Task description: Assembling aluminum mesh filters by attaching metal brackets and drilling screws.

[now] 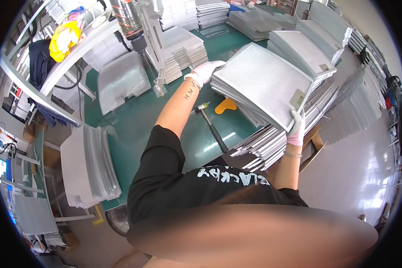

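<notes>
A silver framed mesh panel (263, 78) tops a stack on the right side of the green table, one corner pointing toward me. My left hand (206, 71), in a white glove, is closed at its left edge, with the fingertips partly hidden. The panel's near right corner is in the grip of my gloved right hand (295, 127), close to a small rectangular patch in the mesh. Between my arms lie a mallet (213, 130) with a dark handle and a flat yellow piece (226, 106) with a rounded outline.
A machine with a vertical spindle (138, 43) stands over the green table (174, 147) beyond my left forearm. More panel stacks (88, 165) sit at the left, and others (303, 49) at the far right. A white frame shelf (71, 62) carries a yellow bag (66, 41).
</notes>
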`<state>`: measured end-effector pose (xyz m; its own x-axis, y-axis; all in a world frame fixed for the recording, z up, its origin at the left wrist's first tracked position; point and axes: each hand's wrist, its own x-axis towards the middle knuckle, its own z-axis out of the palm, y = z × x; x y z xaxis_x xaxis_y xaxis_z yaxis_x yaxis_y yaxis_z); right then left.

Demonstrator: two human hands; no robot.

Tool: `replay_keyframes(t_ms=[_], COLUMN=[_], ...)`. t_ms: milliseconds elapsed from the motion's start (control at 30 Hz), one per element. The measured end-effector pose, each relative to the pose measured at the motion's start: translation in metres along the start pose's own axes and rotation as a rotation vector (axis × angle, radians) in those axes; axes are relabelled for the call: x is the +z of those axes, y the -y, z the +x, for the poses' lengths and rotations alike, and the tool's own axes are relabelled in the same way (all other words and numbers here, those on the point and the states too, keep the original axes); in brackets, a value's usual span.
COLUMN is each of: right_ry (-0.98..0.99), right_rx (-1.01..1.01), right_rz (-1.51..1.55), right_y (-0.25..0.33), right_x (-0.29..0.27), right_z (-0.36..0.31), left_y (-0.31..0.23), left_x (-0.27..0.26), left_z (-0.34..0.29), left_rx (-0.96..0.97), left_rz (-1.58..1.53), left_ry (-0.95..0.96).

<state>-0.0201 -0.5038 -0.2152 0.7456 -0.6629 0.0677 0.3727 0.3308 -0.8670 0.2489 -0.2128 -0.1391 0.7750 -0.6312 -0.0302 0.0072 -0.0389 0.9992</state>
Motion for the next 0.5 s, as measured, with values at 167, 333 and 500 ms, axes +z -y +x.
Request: replay_keyframes(t_ms=[167, 333, 500], right_ry=[0.120, 0.054, 0.375], right_rx=[0.025, 0.112, 0.036], right_rz=[0.087, 0.130, 0.076], right_y=[0.009, 0.009, 0.024], right_x=[-0.002, -0.038, -0.047], right_z=[-0.024, -0.061, -0.111], left_y=[0.010, 0.016, 0.036], left_x=[-0.008, 0.010, 0.020], left_z=[-0.015, -0.087, -0.191], left_rx=[-0.200, 0.148, 0.167], left_rz=[-0.445, -0.266, -0.206], left_ry=[0.038, 0.117, 0.059])
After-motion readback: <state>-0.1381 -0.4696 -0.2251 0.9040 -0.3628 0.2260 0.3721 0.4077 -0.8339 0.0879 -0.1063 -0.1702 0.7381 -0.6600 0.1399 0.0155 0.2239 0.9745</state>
